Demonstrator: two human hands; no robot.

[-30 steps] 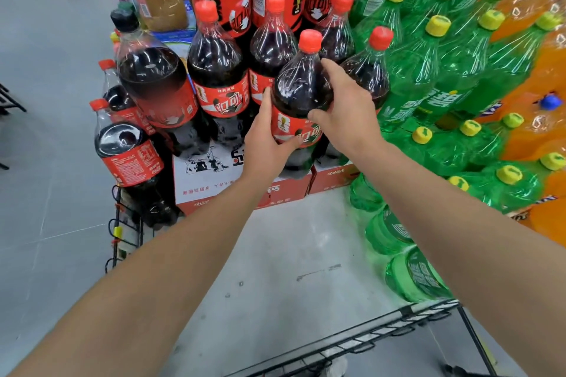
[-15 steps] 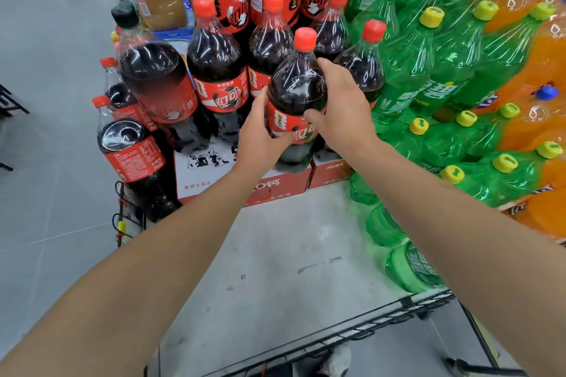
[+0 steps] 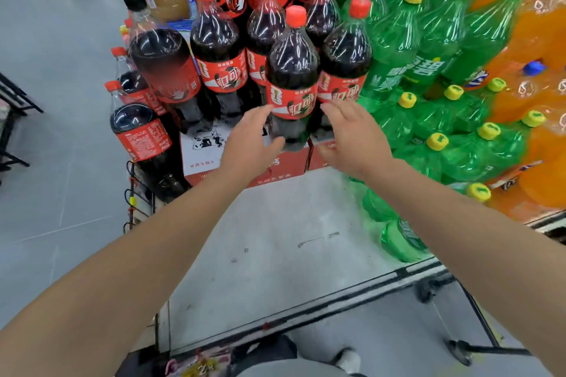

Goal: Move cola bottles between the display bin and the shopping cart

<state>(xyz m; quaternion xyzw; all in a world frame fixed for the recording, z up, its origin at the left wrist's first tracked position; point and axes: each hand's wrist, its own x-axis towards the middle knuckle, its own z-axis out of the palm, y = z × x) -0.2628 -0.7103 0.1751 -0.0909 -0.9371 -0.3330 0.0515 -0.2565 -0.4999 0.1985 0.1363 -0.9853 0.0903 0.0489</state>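
A big cola bottle (image 3: 292, 70) with a red cap and red label stands upright on a red carton (image 3: 288, 162), in front of several more cola bottles (image 3: 219, 49). My left hand (image 3: 249, 139) is at its lower left with straight fingers and the thumb close to the bottle's base. My right hand (image 3: 352, 131) hovers at its lower right, fingers spread, holding nothing. Whether either hand still touches the bottle is unclear.
Green soda bottles (image 3: 428, 70) with yellow caps and orange soda bottles (image 3: 539, 40) are stacked to the right. More cola bottles (image 3: 141, 138) hang off the left side. A grey platform (image 3: 260, 239) with a black metal rail (image 3: 306, 312) lies below.
Both hands gripped the front cola bottle high on its body before. Now they have let go and dropped back toward me, and the bottle stands on the carton.
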